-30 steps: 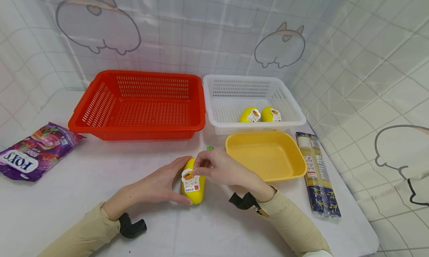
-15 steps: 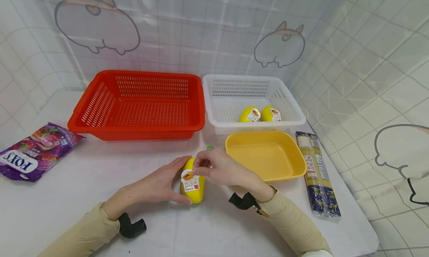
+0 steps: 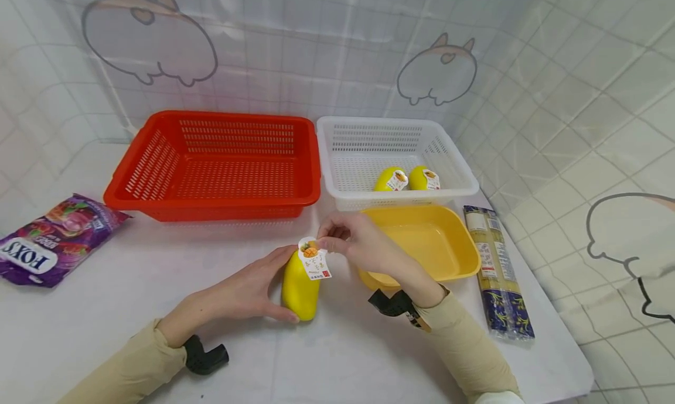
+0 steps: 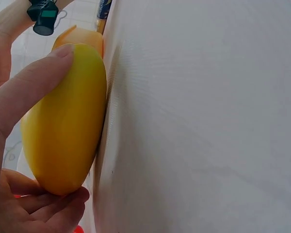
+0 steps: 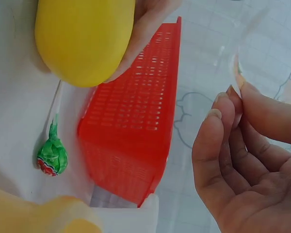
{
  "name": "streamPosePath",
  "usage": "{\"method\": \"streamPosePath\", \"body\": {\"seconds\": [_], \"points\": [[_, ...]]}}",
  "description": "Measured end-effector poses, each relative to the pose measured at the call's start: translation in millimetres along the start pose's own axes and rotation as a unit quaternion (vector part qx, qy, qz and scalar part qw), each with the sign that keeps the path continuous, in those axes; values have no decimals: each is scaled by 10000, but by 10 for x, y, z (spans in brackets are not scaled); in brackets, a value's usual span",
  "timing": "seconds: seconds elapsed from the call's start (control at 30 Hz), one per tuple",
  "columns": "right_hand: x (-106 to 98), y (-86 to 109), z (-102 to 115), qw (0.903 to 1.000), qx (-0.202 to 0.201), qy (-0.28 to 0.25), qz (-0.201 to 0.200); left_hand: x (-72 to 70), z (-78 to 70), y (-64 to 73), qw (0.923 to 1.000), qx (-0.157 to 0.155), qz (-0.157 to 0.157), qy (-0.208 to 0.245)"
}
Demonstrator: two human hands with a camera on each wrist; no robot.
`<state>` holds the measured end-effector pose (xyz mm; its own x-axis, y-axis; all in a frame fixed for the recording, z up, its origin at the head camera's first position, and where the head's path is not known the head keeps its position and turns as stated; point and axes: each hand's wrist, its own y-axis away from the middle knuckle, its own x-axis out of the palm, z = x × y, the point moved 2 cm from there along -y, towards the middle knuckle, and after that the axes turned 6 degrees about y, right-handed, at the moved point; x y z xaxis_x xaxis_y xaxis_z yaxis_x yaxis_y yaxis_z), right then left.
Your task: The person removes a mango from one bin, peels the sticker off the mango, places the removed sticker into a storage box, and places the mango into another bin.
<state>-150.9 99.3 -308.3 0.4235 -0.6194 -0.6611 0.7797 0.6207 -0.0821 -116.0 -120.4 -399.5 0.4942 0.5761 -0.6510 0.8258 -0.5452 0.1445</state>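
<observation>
A yellow mango (image 3: 299, 293) lies on the white table, also plain in the left wrist view (image 4: 70, 121). My left hand (image 3: 245, 291) grips it from the left side, the thumb at its near end and the fingers at its far end. My right hand (image 3: 364, 247) pinches a white sticker label (image 3: 315, 263) with a fruit picture by its upper edge. In the right wrist view the label (image 5: 236, 73) appears edge-on between thumb and fingers, lifted clear of the mango. A green-wrapped lollipop (image 5: 52, 156) lies beside the mango; in the head view it is hidden.
A red basket (image 3: 211, 202) and a white basket (image 3: 406, 194) stand at the back; two labelled mangoes (image 3: 391, 179) sit in the white one. Right of my hand is a yellow tub (image 3: 469, 272), then a noodle packet (image 3: 498, 272). A purple Fox's bag (image 3: 58, 237) lies left.
My right hand has drawn the label up off the mango's skin and moved slightly up and right. The lollipop has passed out of sight in the head view. My left hand stays put.
</observation>
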Motion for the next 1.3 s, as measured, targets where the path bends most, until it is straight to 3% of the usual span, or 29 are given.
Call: {"method": "streamPosePath", "body": {"seconds": [0.2, 0.47, 0.87, 1.3], "points": [[10, -26, -16, 9998, 39, 170, 87, 0, 0, 7, 10000, -34, 13, 56], [0, -24, -35, 9986, 397, 352, -44, 2, -8, 23, 10000, 41, -40, 24], [-93, -12, -78, 9981, 51, 613, 18, 2, -6, 19, 9999, 9, -35, -109], [-238, 10, -128, 9966, 54, 821, -48, 1, -12, 29, 9998, -79, -38, -161]]}}
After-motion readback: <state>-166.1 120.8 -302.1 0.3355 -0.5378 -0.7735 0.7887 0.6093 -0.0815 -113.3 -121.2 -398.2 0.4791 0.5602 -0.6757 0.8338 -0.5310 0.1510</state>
